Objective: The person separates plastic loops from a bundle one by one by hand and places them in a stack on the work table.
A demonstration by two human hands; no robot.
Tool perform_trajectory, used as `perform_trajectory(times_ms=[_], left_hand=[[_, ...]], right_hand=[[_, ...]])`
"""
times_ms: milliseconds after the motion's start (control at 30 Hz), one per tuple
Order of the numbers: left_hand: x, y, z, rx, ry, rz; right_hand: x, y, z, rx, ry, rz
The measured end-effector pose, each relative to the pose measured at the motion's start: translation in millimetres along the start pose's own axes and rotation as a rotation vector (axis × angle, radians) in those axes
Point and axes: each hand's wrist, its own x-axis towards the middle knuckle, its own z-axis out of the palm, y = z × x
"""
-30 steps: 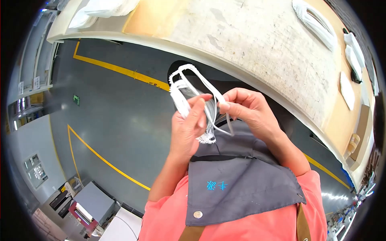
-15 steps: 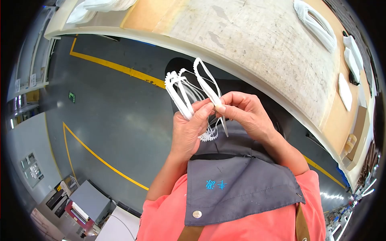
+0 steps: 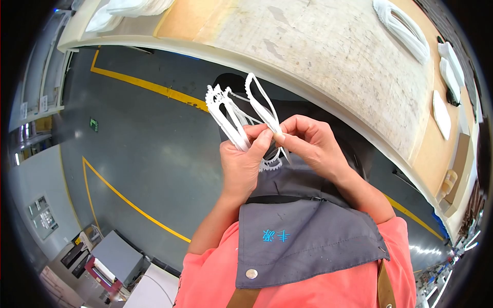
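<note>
My left hand is closed around a bundle of white looped strips with a toothed, ruffled edge; their exact kind I cannot tell. Part of the bundle hangs below the fingers, over the dark grey apron. Thumb and fingertips of my right hand pinch a single white strip, which loops up between the hands. Both hands' fingertips meet at the strip's lower part. Where the pinched ends run is partly hidden by the fingers.
A large worktable curves across the top and right, with its edge just beyond my hands. White folded pieces lie on it, along with a flat white piece and a cardboard box. Yellow lines mark the grey floor.
The bundle in my left hand has shifted slightly left and its lower strands have swung up and settled. Both hands keep their grip, with the right barely moved.
</note>
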Motion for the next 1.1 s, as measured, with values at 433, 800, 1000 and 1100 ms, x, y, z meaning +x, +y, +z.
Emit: perform_trajectory(times_ms=[433, 800, 1000, 1100], left_hand=[[13, -8, -2, -0.120, -0.033, -0.134], [35, 13, -60, -0.863, -0.137, -0.137], [24, 67, -117, -0.148, 0.349, 0.149], [20, 71, -111, 0.237, 0.424, 0.264]], right_hand=[[4, -12, -7, 0.064, 0.071, 0.004], [6, -14, -66, 0.792, 0.149, -0.196], [-53, -73, -157, 0.673, 0.096, -0.624], [-48, -86, -105, 0.359, 0.664, -0.555]])
